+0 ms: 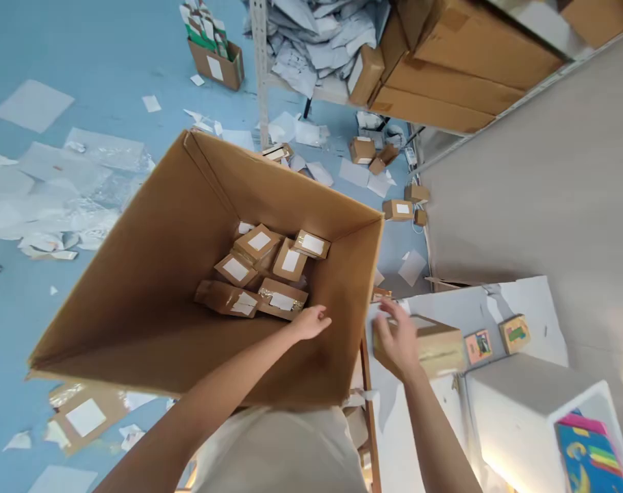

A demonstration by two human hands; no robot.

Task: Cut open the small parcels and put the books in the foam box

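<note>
A large open cardboard box (137,274) stands in front of me, with several small labelled parcels (289,260) lying in its bottom. My left hand (311,323) is inside its opening, near a taped parcel (282,299), fingers loosely bent and holding nothing that I can see. At the right, my right hand (400,339) is at the left end of a brown carton (439,348) on the white table (393,428). Its thumb and fingers are apart, slightly blurred, over the carton's edge; a firm grip does not show.
Two small colourful boxes (515,333) and a white bin (522,397) share the table. A shelf of cartons (445,89) and grey mailer bags (316,41) is beyond. Paper and plastic scraps (59,192) litter the blue floor, with a small box (224,67) farther back.
</note>
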